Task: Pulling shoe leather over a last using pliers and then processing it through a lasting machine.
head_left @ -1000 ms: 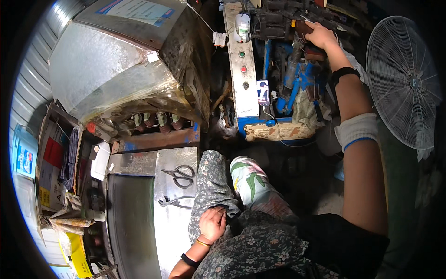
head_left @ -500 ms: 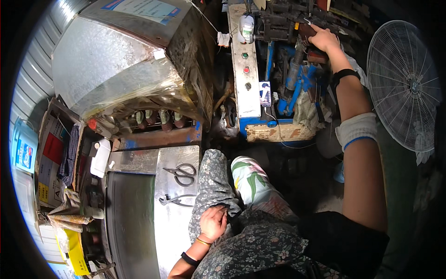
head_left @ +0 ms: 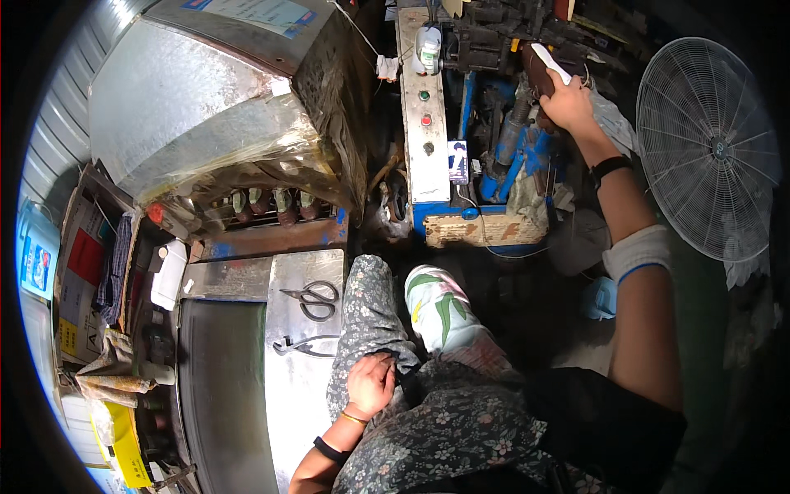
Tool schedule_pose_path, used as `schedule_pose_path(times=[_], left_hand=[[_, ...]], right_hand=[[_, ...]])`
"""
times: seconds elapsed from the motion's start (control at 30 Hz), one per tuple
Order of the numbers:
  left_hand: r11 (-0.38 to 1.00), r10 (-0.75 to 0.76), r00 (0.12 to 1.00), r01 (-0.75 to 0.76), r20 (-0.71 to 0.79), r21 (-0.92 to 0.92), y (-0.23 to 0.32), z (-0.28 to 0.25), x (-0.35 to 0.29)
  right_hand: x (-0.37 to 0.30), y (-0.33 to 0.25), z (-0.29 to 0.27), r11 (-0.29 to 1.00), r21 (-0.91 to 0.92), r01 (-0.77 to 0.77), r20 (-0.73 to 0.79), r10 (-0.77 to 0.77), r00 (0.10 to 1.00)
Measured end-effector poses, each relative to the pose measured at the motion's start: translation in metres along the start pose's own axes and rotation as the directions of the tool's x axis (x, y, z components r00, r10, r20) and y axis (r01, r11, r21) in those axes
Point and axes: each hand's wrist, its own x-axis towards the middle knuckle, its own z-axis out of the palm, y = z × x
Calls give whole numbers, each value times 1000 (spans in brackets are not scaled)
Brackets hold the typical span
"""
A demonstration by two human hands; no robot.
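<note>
A printed blue-and-white sheet lies on the top of the metal hood. The upper end of the control panel carries a bottle with a green-and-white label; a printed card sits by its lower right edge. Red and yellow printed patches mark the cardboard box; a label fronts the blue tub. Dark characters stand near the lower end of the yellow packet. The fan's hub bears a badge, too small to make out.

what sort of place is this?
Looks like a small workshop, perhaps for footwear: shoe-like pieces sit in the opening of a metal-hooded machine, a panel carries a green button and a red button, and scissors lie nearby.
</note>
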Motion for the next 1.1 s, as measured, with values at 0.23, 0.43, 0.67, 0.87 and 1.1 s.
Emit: schedule_pose_path(times=[0.23, 0.43, 0.67, 0.87, 1.1], left_hand=[[999, 33, 999, -33, -21, -12, -1, -1, -2], [877, -133, 990, 134, 35, -460, -3, -14, 0], [-351, -137, 785, 532, 604, -770, -26, -104, 61], [-488, -4, 697, 624, 717, -610, -30, -156, 20], [-124, -592, 748, 283, 300, -951, -120, -170, 22]], right_hand=[[-39, 16, -2, 928, 367, -68, -30, 86, 996], [-137, -10, -9, 828, 389, 404, -574, -126, 809], [-287, -121, -38, 96, 724, 684, -566, -484, 667], [-340, -189, -24, -290, 388, 875, -676, -735, 57], [-388, -174, 58, 180, 866, 466, -112, -839, 533]])
